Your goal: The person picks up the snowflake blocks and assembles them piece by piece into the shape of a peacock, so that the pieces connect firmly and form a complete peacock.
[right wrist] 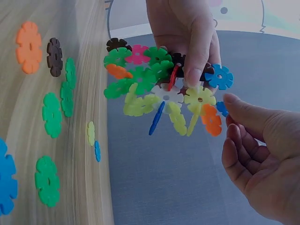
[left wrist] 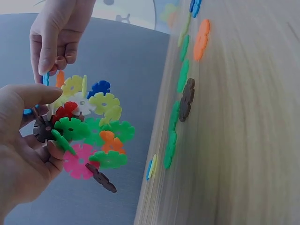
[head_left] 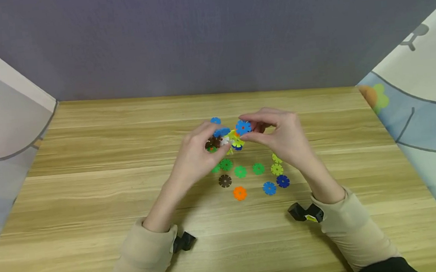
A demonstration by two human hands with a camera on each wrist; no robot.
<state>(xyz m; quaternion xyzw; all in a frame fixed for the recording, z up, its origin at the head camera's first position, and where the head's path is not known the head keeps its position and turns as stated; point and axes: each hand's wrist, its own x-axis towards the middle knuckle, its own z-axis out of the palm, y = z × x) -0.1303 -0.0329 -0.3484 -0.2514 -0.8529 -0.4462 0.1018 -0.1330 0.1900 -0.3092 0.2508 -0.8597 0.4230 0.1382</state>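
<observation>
My left hand (head_left: 194,153) grips a cluster of interlocked plastic snowflake discs (right wrist: 167,96) raised over the table. Green, pink, brown, white, yellow, orange, red and blue pieces are slotted together at varied angles. In the right wrist view, the left thumb lies across dark brown discs, close to a blue one (right wrist: 219,76) at the edge of the cluster. Between thumb and fingertips, my right hand (head_left: 285,132) pinches a blue snowflake disc (head_left: 243,127). That disc meets the cluster's side beside an orange disc (right wrist: 211,120); fingertips partly hide it in the right wrist view.
Loose discs lie on the wooden table (head_left: 109,184) below the hands: orange (head_left: 240,193), brown (head_left: 225,180), blue (head_left: 269,188), dark blue (head_left: 283,181), several green and yellow. Another blue disc (head_left: 215,120) lies farther back. A grey panel (head_left: 201,38) stands behind the table.
</observation>
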